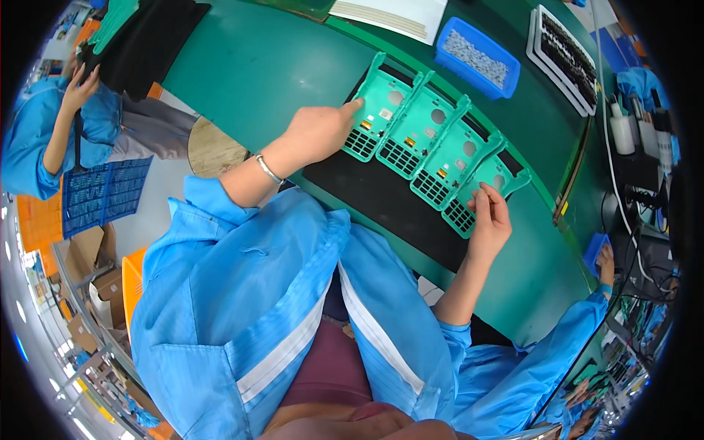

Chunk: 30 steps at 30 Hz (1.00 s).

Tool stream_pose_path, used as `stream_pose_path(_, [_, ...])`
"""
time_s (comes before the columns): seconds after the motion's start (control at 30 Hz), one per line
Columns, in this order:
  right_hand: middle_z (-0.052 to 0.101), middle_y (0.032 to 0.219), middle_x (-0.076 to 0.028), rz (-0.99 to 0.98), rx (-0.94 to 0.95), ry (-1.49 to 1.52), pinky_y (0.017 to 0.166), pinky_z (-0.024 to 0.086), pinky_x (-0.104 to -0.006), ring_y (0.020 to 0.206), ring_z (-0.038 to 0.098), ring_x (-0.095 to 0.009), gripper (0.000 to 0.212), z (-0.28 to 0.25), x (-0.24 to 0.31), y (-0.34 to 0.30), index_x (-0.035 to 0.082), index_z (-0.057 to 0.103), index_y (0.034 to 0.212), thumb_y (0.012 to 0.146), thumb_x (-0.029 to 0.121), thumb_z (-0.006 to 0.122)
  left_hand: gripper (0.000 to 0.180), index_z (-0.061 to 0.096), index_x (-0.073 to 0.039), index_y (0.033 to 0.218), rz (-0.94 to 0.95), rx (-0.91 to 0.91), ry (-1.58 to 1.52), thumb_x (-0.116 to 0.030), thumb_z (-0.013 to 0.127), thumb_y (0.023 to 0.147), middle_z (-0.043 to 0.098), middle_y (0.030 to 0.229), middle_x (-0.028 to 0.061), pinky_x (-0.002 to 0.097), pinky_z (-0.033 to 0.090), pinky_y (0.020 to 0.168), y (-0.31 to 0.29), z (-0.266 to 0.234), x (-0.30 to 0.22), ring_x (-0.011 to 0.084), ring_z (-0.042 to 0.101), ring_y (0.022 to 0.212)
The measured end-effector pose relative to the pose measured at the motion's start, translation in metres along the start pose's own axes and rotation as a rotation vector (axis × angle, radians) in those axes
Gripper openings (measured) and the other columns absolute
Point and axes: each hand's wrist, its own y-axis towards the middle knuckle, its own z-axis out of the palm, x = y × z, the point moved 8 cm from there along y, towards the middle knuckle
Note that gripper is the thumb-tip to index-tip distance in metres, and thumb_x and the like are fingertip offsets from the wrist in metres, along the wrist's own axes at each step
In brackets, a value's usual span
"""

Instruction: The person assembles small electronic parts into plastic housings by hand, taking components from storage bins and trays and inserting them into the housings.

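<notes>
Several light-green plastic housings (416, 135) stand side by side in a slanting row on a black mat (381, 205). Each has a square-holed grid at its near end, a round grey spot and a small yellow piece. My left hand (320, 133) is at the left end of the row, its curled fingers gripping the side edge of the leftmost housing (375, 110). Over the rightmost housing (493, 176), my right hand (490, 218) has thumb and forefinger pinched together. What lies between those fingertips, if anything, is too small to make out.
Beyond the row sits a blue bin (478, 59) of small grey parts. A white tray of dark parts (563, 59) stands at the far right, near bottles (622, 128) and cables. Co-workers' blue sleeves show left (29, 132) and right (543, 367). A wooden stool (214, 143) is left of the table.
</notes>
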Motion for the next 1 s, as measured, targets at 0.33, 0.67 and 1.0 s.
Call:
stream_pose_path(0.33, [0.063,0.085,-0.007,0.039,-0.321,0.048,0.065,0.047,-0.0213,0.069,0.054,-0.008,0.021,-0.1,-0.053,-0.004,-0.004,0.062,0.103,0.087,0.008,0.06,0.036,0.051,-0.015,0.123,0.045,-0.076,-0.106,-0.02,0.053,0.087,0.061,0.065,0.0135,0.0428,0.047,0.05,-0.001,0.006,-0.045,0.032,0.059,0.057])
stream_pose_path(0.67, [0.063,0.086,-0.005,-0.006,-0.281,-0.013,0.064,0.047,-0.0199,0.069,0.055,-0.007,0.019,-0.103,-0.074,0.002,-0.002,0.063,0.104,0.088,0.007,0.059,0.045,0.046,-0.006,0.127,0.081,0.107,0.144,-0.009,0.047,0.082,0.062,0.065,0.0126,0.0418,0.047,0.048,0.028,0.032,-0.085,0.0296,0.062,0.058])
stream_pose_path(1.0, [0.064,0.085,-0.005,-0.026,-0.251,-0.024,0.064,0.047,-0.0203,0.069,0.056,-0.007,0.018,-0.103,-0.073,-0.004,-0.002,0.063,0.102,0.088,0.008,0.059,0.044,0.047,-0.01,0.129,-0.011,0.152,0.157,-0.011,0.044,0.085,0.066,0.082,0.0143,0.0426,0.05,0.059,0.025,0.039,-0.08,0.0308,0.064,0.071])
